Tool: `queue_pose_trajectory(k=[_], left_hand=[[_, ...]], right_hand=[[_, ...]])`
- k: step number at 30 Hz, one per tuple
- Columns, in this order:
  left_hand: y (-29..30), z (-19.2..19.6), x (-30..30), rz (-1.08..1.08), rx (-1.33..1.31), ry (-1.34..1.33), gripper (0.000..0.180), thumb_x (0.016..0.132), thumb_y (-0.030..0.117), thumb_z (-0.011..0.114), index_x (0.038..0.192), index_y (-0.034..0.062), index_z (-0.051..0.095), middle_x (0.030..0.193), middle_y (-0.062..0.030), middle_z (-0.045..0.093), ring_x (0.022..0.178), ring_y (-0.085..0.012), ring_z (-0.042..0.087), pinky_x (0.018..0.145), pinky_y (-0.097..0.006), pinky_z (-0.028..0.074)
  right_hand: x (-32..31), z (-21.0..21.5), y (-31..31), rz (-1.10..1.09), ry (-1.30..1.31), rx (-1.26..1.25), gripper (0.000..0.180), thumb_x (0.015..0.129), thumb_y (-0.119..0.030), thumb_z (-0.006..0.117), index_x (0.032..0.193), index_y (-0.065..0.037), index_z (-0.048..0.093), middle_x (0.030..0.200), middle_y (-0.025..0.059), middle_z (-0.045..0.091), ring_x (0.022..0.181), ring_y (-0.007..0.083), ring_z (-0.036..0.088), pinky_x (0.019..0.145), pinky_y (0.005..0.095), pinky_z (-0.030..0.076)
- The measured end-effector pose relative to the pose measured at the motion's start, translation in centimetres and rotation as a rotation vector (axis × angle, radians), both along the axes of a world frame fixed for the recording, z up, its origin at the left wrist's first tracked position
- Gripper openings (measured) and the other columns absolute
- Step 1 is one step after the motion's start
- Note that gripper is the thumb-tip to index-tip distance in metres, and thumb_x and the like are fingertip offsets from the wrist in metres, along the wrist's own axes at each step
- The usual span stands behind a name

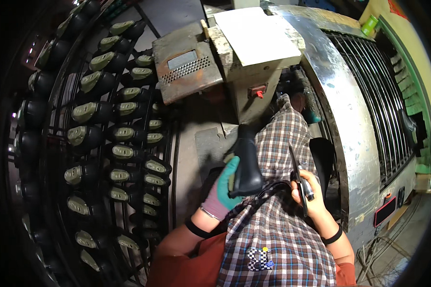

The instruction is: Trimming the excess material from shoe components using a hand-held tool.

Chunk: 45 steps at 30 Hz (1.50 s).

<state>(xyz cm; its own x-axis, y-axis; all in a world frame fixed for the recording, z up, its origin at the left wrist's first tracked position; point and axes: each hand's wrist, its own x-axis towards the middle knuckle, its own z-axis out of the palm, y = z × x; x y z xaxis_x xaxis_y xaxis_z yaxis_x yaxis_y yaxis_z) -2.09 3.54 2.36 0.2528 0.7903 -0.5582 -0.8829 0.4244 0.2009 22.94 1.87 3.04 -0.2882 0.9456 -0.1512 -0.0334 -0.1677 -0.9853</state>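
My left hand point(226, 187), in a glove with a green palm side and a pink back, is closed round a black boot point(247, 165). The boot is tilted in front of my lap, with part of a pale green sole side showing beside the fingers. In my bare right hand point(312, 195) is a dark, narrow hand tool point(296, 165) with a long pointed end, next to a short black cylindrical part with a silvery band. I cannot make out the tool's exact kind. A checked apron point(282, 239) covers my lap beneath both hands.
On my left, racks point(170, 167) hold several rows of black boots point(86, 112) with pale green soles. Ahead stands a metal stand point(258, 93) with a red switch and a white sheet point(254, 36). A metal machine with a barred bed point(373, 95) runs along my right.
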Motion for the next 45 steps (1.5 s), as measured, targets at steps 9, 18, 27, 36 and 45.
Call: queue_pose_trajectory(k=[9,18,27,36,45], left_hand=[[1.5,-16.1,-11.2,0.121,-0.027,0.493,0.058,0.088,0.033,0.062,0.137,0.0095,0.041,0.135,-0.0082,0.048,0.123,-0.0247,0.048,0.102,-0.038,0.041],[6.7,-40.7,-20.4,0.623,-0.602,0.829,0.037,0.077,0.019,0.077,0.111,0.0116,0.064,0.106,0.0,0.066,0.093,-0.0141,0.061,0.082,-0.028,0.046],[16.0,-47.7,-28.7,0.682,-0.832,1.355,0.043,0.08,0.019,0.073,0.116,0.0002,0.059,0.112,-0.01,0.065,0.097,-0.0217,0.061,0.087,-0.034,0.048],[21.0,-48.2,-32.8,0.488,-1.007,1.546,0.047,0.085,0.018,0.067,0.125,-0.0014,0.053,0.118,-0.0126,0.062,0.103,-0.0226,0.059,0.092,-0.034,0.045],[18.4,-48.1,-30.5,0.466,-0.801,1.392,0.047,0.088,0.01,0.06,0.131,-0.0008,0.047,0.121,-0.0119,0.058,0.107,-0.0212,0.057,0.096,-0.032,0.043]], right_hand=[[3.8,-2.1,0.8,-0.282,-0.223,-0.222,0.051,0.083,-0.005,0.068,0.128,-0.012,0.046,0.088,-0.0005,0.056,0.065,0.0051,0.051,0.052,0.0171,0.04],[4.7,-1.4,2.4,-0.332,-0.842,-0.115,0.048,0.079,-0.009,0.07,0.123,-0.006,0.051,0.103,0.0036,0.054,0.091,0.0144,0.052,0.085,0.028,0.042],[5.1,-2.0,5.0,-0.299,-0.893,-0.316,0.056,0.085,0.014,0.046,0.137,-0.004,0.04,0.14,0.0124,0.044,0.134,0.0245,0.037,0.111,0.0369,0.029],[10.5,-3.4,5.7,-0.182,-0.719,-0.318,0.073,0.076,-0.016,0.07,0.14,-0.004,0.037,0.14,0.0127,0.043,0.131,0.0275,0.039,0.108,0.0388,0.032],[5.4,-2.2,4.0,-0.39,-0.677,-0.344,0.072,0.076,0.004,0.069,0.14,-0.008,0.038,0.141,0.0121,0.042,0.129,0.0263,0.041,0.103,0.0357,0.04]])
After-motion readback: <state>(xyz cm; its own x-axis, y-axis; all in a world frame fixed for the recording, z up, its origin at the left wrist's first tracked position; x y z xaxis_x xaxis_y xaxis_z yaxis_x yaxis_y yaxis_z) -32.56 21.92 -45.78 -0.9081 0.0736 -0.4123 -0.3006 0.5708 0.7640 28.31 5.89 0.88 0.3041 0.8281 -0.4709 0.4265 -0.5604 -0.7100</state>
